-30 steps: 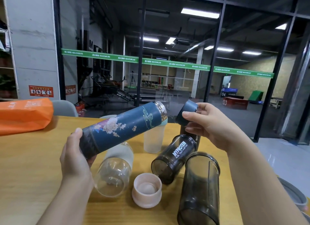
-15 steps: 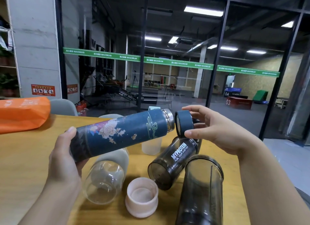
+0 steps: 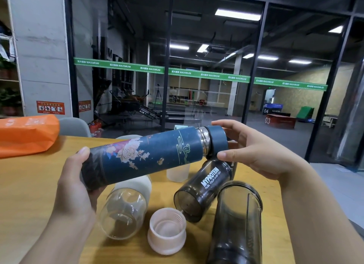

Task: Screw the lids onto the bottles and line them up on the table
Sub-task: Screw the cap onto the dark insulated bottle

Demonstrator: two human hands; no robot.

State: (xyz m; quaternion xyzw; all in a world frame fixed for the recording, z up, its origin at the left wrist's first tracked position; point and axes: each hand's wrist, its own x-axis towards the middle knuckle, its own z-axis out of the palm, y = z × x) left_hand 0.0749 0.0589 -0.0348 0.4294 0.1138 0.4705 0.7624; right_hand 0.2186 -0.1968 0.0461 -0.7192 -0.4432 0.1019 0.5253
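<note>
My left hand [image 3: 73, 187] grips the base of a dark blue flowered flask [image 3: 141, 155], held almost level above the table. My right hand [image 3: 250, 151] holds the blue lid [image 3: 216, 140] against the flask's metal neck. Below lie a clear glass bottle with a white sleeve [image 3: 126, 208] and a smoky MYPROTEIN bottle [image 3: 202, 191], both on their sides. A second smoky bottle [image 3: 236, 224] stands open at the front. A pink lid [image 3: 167, 231] rests upside down between them. A frosted white cup [image 3: 178, 172] stands behind, mostly hidden by the flask.
The wooden table [image 3: 23, 185] ends close on the right, near my right forearm. An orange bag [image 3: 25, 135] lies at the far left. A grey chair back [image 3: 73, 126] sits behind the table. Beyond is a glass wall.
My right hand brought the blue lid from above the flask's mouth down onto its neck. The flask dropped closer to level in my left hand.
</note>
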